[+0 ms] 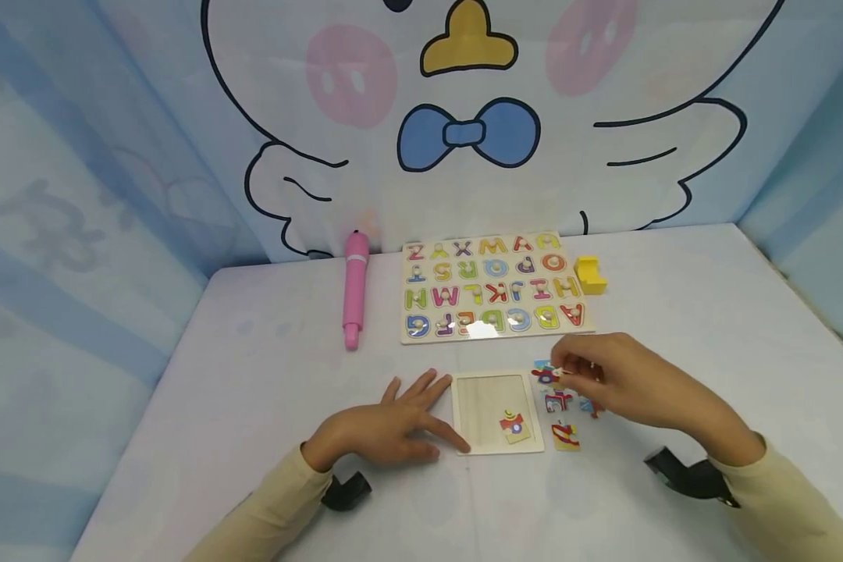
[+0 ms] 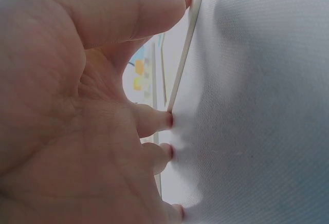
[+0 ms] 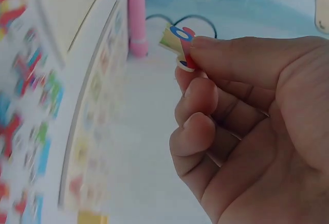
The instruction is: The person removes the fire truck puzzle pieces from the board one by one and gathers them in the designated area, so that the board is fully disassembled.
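A small wooden puzzle tray point(image 1: 476, 402) lies in front of the person, with one jigsaw piece point(image 1: 514, 428) in its lower right part. The left hand point(image 1: 386, 431) is spread flat at the tray's left side. Its index fingertip touches the lower left corner, and other fingertips rest on the table in the left wrist view. To the right of the tray, the right hand point(image 1: 632, 384) pinches a puzzle piece point(image 3: 177, 44) with red, blue and green print between thumb and index finger. Several loose puzzle pieces point(image 1: 565, 437) lie beside the tray, some partly hidden under the right hand.
Behind the tray lies an alphabet peg board point(image 1: 444, 279) full of colored letters. A yellow toy chair-shaped block point(image 1: 590, 275) is at its right end. To its left lies a pink pen-like stick point(image 1: 355, 289). A printed cloth backdrop point(image 1: 464, 199) rises behind the table.
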The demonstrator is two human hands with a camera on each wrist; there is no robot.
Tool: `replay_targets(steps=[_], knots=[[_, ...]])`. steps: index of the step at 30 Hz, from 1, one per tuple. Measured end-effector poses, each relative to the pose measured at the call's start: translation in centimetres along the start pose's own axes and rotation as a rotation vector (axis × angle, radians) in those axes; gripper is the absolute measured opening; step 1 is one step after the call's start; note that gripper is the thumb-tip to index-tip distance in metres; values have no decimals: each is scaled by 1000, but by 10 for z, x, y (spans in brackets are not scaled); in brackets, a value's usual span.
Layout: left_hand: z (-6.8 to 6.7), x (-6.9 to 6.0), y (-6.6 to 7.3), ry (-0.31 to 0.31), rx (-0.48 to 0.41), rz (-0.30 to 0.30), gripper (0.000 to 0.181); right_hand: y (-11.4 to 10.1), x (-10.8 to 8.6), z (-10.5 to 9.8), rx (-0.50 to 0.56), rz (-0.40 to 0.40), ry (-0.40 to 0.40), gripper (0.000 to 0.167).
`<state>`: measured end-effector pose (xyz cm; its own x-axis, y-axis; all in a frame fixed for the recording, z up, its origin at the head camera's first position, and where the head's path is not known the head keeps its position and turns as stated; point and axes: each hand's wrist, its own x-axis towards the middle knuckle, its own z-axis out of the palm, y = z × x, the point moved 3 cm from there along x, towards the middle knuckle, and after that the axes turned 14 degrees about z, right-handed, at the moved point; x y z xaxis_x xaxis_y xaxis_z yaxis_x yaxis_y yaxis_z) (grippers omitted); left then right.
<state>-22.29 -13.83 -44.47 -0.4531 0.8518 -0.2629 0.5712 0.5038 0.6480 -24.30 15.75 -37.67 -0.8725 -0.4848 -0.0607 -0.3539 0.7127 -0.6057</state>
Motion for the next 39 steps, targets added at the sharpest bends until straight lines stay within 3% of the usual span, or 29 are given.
replay_targets(steps=[3,6,10,14,19,28,39], knots=[[0,-1,-1,2,-3,-1,34,20,-12,-4,-1,68,-3,18],[1,-1,-1,1,-7,-7,34,41,-24,-1,8,99,-67,18],[1,-1,-1,4,-15,-11,34,63,-35,10,40,100,-174,15],[2,0,-2,11,-18,-8,34,74,-39,19,46,100,-220,15],[2,0,-1,12,-19,0,34,77,-39,25,20,105,-202,19],[0,-1,-1,17,-19,7,34,71,-36,33,-109,63,-77,19],[2,1,-2,15,-28,-2,34,68,-38,37,-166,132,-76,20]])
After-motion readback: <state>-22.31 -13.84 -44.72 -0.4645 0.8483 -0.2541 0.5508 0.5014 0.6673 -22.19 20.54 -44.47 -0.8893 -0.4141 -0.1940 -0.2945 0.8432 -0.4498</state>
